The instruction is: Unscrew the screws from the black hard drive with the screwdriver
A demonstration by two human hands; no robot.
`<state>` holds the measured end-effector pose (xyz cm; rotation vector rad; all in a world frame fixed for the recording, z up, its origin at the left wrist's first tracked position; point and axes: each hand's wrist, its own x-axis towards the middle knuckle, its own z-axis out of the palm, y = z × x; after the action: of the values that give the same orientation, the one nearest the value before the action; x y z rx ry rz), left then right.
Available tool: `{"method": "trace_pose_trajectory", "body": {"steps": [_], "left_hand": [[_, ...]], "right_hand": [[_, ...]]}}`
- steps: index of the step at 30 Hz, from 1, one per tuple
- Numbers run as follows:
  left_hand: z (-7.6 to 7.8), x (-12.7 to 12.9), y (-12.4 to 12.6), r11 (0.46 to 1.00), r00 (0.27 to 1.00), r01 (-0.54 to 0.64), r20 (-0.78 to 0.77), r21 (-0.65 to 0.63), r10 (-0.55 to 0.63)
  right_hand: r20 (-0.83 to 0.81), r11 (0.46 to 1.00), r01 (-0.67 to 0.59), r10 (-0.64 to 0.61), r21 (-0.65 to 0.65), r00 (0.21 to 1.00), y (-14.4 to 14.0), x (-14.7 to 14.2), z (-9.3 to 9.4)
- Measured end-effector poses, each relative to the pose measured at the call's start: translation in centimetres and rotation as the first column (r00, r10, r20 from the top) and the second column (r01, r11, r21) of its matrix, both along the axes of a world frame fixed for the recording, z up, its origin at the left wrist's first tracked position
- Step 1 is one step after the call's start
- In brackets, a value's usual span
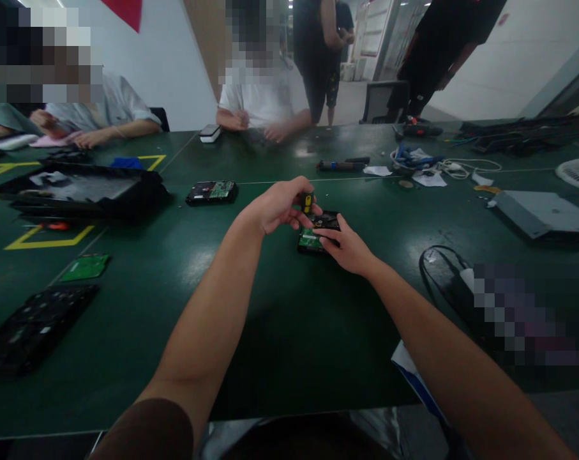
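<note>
A wide bench spreads under both my hands, dark green, smooth and faintly glossy; on so slick a top, a sideways push could, I judge, make the piece I am working on skid. Well to the left of my left hand sits a broad, shallow black casing with a raised rim. Well to the right of my right hand lies a flat grey box, hard-edged and apparently sheet metal. Nearer me than my left hand, far out to its left, is a black panel with an uneven, studded surface. Directly under my hands, flat on the bench, is a small oblong drive-like unit, part black and part green circuit board. My right hand lies over its right side, fingers spread on top; whether they grip the edges I cannot tell. If they pressed too lightly, the unit could twist under the tool. Left of my left hand and closer to my body is a loose green board, thin and flat. Smallest is the stubby black-and-yellow tool handle, upright, pinched in my left hand's fingers. Its tip is hidden; tilted or pushed too hard, it could slip and scratch the board beneath.
</note>
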<state>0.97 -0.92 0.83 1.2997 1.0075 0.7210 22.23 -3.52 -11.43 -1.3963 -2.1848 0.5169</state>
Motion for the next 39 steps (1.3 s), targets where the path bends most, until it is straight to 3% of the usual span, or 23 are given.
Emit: {"method": "trace_pose_trajectory", "body": {"steps": [7,14,21,29,39], "left_hand": [[-0.26,-0.38,0.38,0.996,0.997,-0.074,-0.032,0.052,0.075],[-0.19,-0.23,0.34,0.998,0.998,-0.066,-0.006,0.007,0.066],[0.22,-0.35,-0.08,0.992,0.992,-0.049,-0.108,0.115,0.062],[-0.05,0.05,-0.13,1.000,1.000,-0.016,0.006,0.022,0.016],[0.22,-0.23,-0.16,0.998,0.998,-0.010,-0.055,0.067,0.014]], "right_hand": [[0.006,1.000,0.016,-0.016,-0.018,1.000,0.05,0.02,-0.07],[0.011,1.000,0.014,-0.014,-0.013,1.000,0.02,-0.07,0.04],[0.006,1.000,0.003,-0.003,-0.002,1.000,0.03,-0.01,0.03],[0.005,1.000,0.007,-0.007,-0.015,1.000,0.13,0.03,-0.11],[0.014,0.999,0.017,-0.017,-0.032,1.000,0.03,0.02,0.06]]}}
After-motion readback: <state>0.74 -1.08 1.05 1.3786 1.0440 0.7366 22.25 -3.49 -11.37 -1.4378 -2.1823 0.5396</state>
